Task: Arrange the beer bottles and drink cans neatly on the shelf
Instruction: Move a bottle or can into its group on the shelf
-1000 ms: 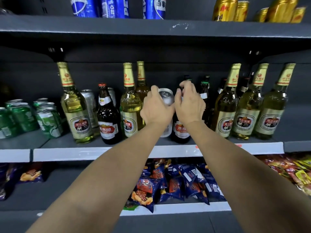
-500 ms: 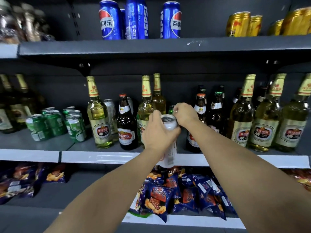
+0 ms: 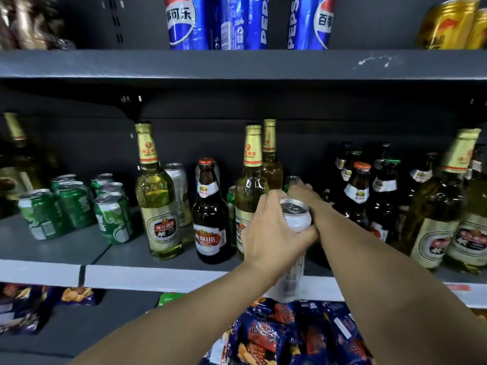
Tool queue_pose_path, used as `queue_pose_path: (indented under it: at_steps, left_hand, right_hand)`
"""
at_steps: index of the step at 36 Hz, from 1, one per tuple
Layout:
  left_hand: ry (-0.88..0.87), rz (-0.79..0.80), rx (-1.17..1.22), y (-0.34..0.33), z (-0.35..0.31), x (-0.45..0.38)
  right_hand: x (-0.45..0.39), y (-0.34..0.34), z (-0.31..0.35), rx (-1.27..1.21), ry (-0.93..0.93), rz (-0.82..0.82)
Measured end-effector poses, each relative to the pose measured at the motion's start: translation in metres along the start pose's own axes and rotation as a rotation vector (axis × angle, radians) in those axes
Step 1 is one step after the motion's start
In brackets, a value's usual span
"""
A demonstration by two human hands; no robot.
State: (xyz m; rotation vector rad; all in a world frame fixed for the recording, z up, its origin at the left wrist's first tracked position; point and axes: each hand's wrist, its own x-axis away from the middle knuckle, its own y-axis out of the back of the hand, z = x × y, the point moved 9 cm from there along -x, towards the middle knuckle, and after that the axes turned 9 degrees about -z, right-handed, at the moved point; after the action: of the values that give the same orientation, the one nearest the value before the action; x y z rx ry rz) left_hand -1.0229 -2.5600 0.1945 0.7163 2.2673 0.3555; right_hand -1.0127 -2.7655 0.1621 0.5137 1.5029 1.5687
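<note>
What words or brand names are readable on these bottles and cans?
"PEPSI": blue cans on the top shelf.
"百事可乐", partly cut off: same blue cans.
"PEARL RIVER", "珠江啤酒": tall clear bottle.
"燕京U8": brown bottle.
Green cans, gold cans, held silver can, snack packets: too blurred to read.

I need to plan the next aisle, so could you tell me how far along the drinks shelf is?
Done: the green cans stand grouped at the left. In hand: the left hand grips a tall silver can out in front of the shelf edge, and the right hand reaches to a green can further back. Left: silver cans and a dark bottle sit mixed among the gold-foil bottles.
</note>
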Motion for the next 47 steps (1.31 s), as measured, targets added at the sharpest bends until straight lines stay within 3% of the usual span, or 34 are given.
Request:
queue_pose_path:
  at_steps: [7, 16, 20, 22, 26, 33, 47]
  left_hand:
    - [-0.002, 0.021, 0.046, 0.004, 0.010, -0.001]
    - [0.006, 0.010, 0.064, 0.008, 0.017, 0.002]
    - [-0.001, 0.010, 0.057, 0.009, 0.016, 0.004]
    - [-0.004, 0.012, 0.056, 0.009, 0.016, 0.006]
    - [0.006, 0.027, 0.052, 0.007, 0.016, 0.008]
    - [0.010, 0.042, 0.062, 0.008, 0.014, 0.015]
    - [0.014, 0.014, 0.100, 0.016, 0.025, 0.018]
  right_hand:
    - [-0.020, -0.014, -0.008, 0.106, 0.012, -0.032]
    - [-0.045, -0.009, -0.020, -0.065, -0.196, -0.142]
    - [-0.048, -0.011, -0.016, -0.016, -0.091, -0.228]
    - [-0.043, -0.005, -0.018, -0.054, -0.148, -0.269]
    - [-0.030, 0.002, -0.017, 0.045, -0.239, -0.196]
    - [0.000, 0.013, -0.008, 0.135, -0.131, -0.254]
    - [0.045, 0.053, 0.011, 0.015, -0.094, -0.167]
